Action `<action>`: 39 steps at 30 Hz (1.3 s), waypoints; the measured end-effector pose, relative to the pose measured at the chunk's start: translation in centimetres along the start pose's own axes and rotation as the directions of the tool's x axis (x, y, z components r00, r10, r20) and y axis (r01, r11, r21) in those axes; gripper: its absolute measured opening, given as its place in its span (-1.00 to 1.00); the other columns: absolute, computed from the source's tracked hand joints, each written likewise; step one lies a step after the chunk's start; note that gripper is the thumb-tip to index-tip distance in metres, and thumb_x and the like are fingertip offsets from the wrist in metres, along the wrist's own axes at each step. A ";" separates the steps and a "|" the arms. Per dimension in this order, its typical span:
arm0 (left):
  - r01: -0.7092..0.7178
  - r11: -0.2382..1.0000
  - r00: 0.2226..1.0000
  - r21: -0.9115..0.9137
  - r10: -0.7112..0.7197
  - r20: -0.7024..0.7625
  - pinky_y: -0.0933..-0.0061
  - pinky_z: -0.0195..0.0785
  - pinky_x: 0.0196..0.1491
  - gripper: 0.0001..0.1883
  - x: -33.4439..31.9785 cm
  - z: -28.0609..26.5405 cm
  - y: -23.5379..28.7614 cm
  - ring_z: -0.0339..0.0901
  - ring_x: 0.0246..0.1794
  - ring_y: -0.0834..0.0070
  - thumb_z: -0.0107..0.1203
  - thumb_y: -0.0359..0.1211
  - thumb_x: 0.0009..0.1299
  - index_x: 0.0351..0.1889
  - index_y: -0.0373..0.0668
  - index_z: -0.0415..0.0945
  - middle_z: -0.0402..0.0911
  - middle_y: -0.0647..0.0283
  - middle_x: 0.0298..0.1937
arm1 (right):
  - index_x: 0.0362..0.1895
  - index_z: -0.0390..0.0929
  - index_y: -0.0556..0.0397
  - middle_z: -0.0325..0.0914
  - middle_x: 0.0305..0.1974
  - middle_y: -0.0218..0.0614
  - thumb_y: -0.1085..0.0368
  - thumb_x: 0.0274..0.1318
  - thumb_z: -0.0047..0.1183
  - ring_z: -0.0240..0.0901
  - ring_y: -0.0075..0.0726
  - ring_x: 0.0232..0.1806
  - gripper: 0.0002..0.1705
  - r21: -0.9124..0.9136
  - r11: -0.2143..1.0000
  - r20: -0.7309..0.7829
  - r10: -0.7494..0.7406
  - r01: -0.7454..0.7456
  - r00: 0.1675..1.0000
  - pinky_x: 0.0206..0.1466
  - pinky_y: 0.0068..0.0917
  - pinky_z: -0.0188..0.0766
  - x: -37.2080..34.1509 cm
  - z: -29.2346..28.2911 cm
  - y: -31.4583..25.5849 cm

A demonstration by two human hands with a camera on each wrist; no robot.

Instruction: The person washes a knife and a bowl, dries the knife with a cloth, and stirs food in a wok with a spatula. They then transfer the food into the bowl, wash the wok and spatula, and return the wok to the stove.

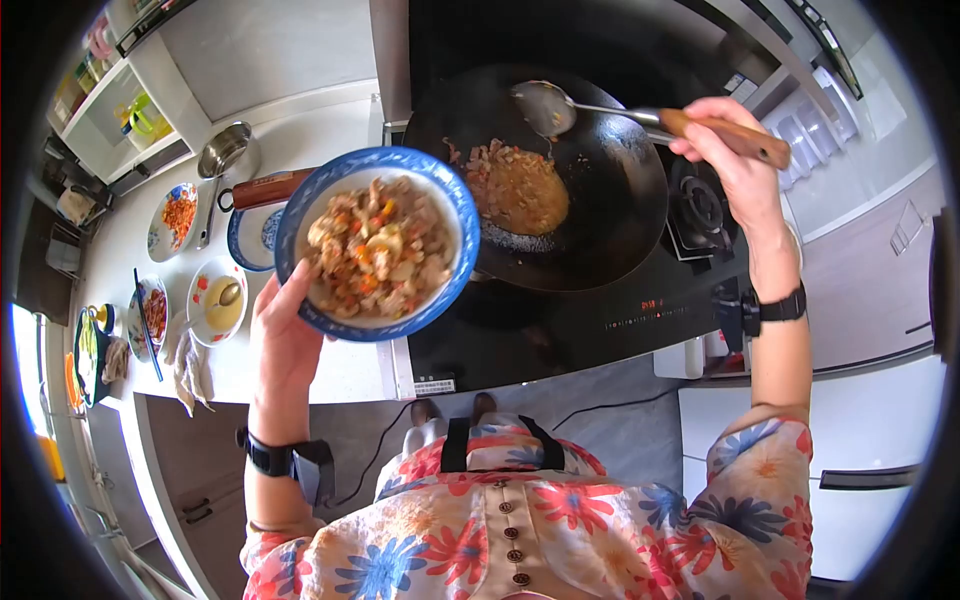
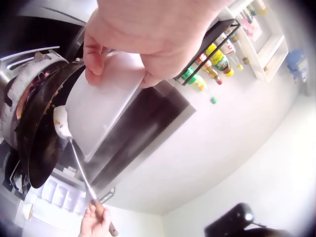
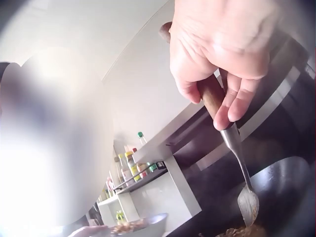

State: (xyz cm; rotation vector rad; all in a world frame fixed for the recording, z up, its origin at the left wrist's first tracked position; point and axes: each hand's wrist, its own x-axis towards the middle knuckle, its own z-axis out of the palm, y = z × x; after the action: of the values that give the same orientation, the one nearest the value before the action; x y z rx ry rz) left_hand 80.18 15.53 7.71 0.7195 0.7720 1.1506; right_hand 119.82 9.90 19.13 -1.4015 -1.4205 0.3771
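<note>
In the head view my left hand (image 1: 282,340) grips the near-left rim of a blue-rimmed bowl (image 1: 462,225). Chopped meat with orange and red bits (image 1: 380,250) fills it. The bowl is held up beside the wok (image 1: 615,225), overlapping its left edge in this view. My right hand (image 1: 738,165) holds a ladle (image 1: 548,110) by its brown wooden handle. Its metal scoop hangs over the far side of the wok, above a patch of chopped food in sauce (image 1: 515,190). From the left wrist view, the bowl's white underside (image 2: 101,101) shows beneath my left fingers.
On the white counter (image 1: 300,370) at left stand a bowl of soup with a spoon (image 1: 222,305), a bowl with chopsticks across it (image 1: 150,310), a dish of chopped orange food (image 1: 178,222) and a small metal pot (image 1: 228,150). Bottles (image 2: 217,58) line a wall shelf.
</note>
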 end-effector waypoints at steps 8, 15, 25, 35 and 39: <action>0.034 0.999 0.999 0.017 -0.034 0.016 0.38 0.31 0.05 -0.59 -3.1 -3.7 -0.6 0.43 0.01 0.39 -0.03 -0.34 0.32 0.09 -0.36 0.28 0.45 0.11 0.03 | -0.36 0.49 0.12 0.50 -0.35 -0.36 0.48 -0.03 0.04 0.49 -0.52 -0.31 -0.91 0.022 0.997 0.394 -0.074 0.071 0.916 -0.20 -0.65 0.40 1.0 0.9 -3.5; 0.059 0.998 0.998 0.026 -0.058 -0.037 0.43 0.31 0.02 -0.61 -4.1 -5.1 -1.4 0.45 -0.02 0.42 -0.01 -0.38 0.31 0.08 -0.32 0.29 0.47 0.15 0.00 | -0.36 0.47 0.14 0.45 -0.31 -0.28 0.53 -0.09 0.04 0.48 -0.40 -0.25 -0.87 0.036 0.991 0.377 -0.132 0.128 0.917 -0.17 -0.55 0.43 -0.9 0.9 -2.1; 0.082 0.996 0.997 0.034 -0.082 -0.008 0.42 0.29 0.03 -0.61 -3.7 -4.7 -1.9 0.45 -0.03 0.43 -0.03 -0.36 0.33 0.08 -0.33 0.28 0.47 0.15 0.00 | -0.20 0.46 0.12 0.53 -0.41 -0.25 0.26 0.03 0.04 0.55 -0.44 -0.47 -0.74 0.057 0.994 0.456 -0.113 0.098 0.883 -0.43 -0.65 0.49 4.6 -2.1 -6.2; 0.090 0.996 0.996 0.015 -0.089 -0.027 0.42 0.31 0.01 -0.63 -4.3 -5.7 -2.8 0.46 -0.05 0.41 0.00 -0.36 0.32 0.04 -0.34 0.33 0.49 0.12 -0.02 | -0.31 0.45 0.21 0.55 -0.49 -0.07 0.38 -0.04 0.04 0.54 -0.22 -0.60 -0.82 0.173 0.960 0.411 0.131 -0.218 0.902 -0.57 -0.51 0.50 8.5 0.9 -6.6; 0.088 0.996 0.996 0.021 -0.088 -0.017 0.42 0.33 0.00 -0.65 -4.3 -5.6 -2.8 0.48 -0.07 0.42 0.00 -0.36 0.32 0.02 -0.35 0.34 0.50 0.12 -0.04 | -0.32 0.46 0.20 0.55 -0.48 -0.06 0.36 -0.03 0.04 0.53 -0.22 -0.61 -0.82 0.198 0.934 0.406 0.198 -0.297 0.892 -0.59 -0.48 0.50 8.9 1.9 -6.7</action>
State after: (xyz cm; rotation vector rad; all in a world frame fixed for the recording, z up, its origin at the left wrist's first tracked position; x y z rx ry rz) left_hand 76.02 11.25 3.02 0.6884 0.8230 1.0712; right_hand 116.86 16.66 27.70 -1.3441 -1.4336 1.0138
